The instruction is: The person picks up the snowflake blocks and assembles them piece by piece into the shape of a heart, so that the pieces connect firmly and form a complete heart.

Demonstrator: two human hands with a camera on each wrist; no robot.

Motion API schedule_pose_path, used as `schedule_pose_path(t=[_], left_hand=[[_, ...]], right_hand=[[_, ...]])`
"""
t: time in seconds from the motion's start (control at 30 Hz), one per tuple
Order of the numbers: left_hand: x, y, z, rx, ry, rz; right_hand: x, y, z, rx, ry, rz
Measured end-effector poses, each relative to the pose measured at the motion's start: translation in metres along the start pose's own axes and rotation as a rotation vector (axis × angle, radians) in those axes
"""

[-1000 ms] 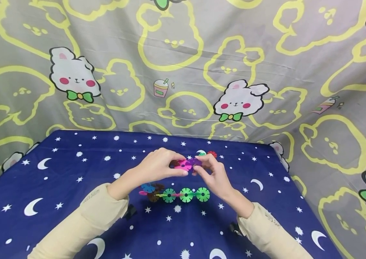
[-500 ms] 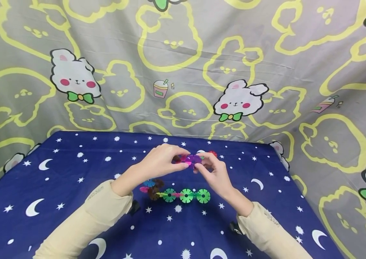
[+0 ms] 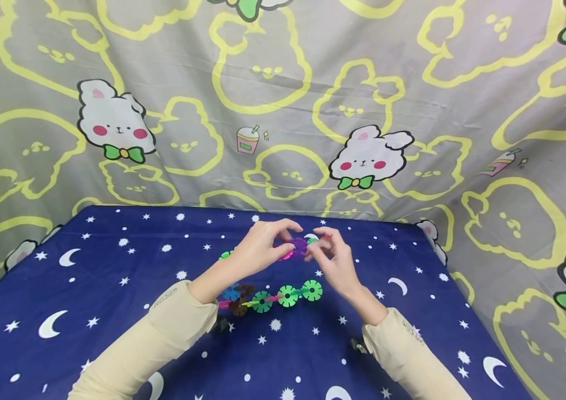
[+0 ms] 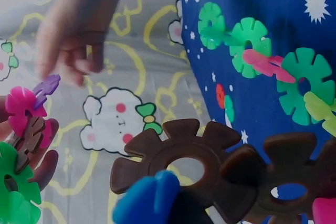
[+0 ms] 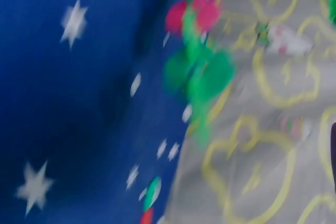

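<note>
My left hand (image 3: pixel 258 250) holds a row of joined slotted plastic discs between thumb and fingers. In the left wrist view, the row shows a purple disc (image 4: pixel 47 90), a pink disc (image 4: pixel 23 106), a brown disc (image 4: pixel 30 145) and a green disc (image 4: pixel 8 169). My right hand (image 3: pixel 334 258) is just right of the purple disc, fingers loosely bent; the left wrist view shows it blurred and apart from the row. Nearer my body runs a chain of discs, with a green disc (image 3: pixel 288 296) and a blue disc (image 3: pixel 231 291). Whether it joins the held row is hidden.
A red disc (image 4: pixel 220 94) and a small green disc (image 4: pixel 229 108) lie on the dark blue star-patterned tablecloth (image 3: pixel 128 239). A grey curtain (image 3: pixel 188 72) with rabbit prints hangs behind the table. The right wrist view is blurred.
My right hand has let go of the purple disc and drawn slightly away. My left hand has shifted right and turned with the row. The nearer chain's right end has risen a little.
</note>
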State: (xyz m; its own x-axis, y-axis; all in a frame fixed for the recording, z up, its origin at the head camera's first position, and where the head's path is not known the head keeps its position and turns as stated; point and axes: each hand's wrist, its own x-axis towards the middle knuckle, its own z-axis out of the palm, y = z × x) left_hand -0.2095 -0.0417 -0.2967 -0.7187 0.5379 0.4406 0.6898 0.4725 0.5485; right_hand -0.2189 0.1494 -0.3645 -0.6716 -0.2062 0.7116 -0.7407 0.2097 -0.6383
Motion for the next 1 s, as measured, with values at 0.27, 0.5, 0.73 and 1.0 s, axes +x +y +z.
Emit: schedule_pose_path(t=[0.27,0.5,0.73,1.0], left_hand=[[-0.001,0.003,-0.001,0.033,-0.014,0.017],[-0.003,0.005,0.000,0.078,-0.032,-0.006],[-0.004,0.003,0.000,0.053,-0.051,0.007],[-0.005,0.002,0.002,0.046,-0.068,0.023]], right_hand=[[0.003,0.072,-0.022,-0.300,-0.123,0.491],[-0.004,0.116,-0.023,-0.456,-0.500,0.667],[0.003,0.140,-0.022,-0.506,-0.640,0.670],[-0.031,0.305,-0.032,-0.334,-0.579,0.767]])
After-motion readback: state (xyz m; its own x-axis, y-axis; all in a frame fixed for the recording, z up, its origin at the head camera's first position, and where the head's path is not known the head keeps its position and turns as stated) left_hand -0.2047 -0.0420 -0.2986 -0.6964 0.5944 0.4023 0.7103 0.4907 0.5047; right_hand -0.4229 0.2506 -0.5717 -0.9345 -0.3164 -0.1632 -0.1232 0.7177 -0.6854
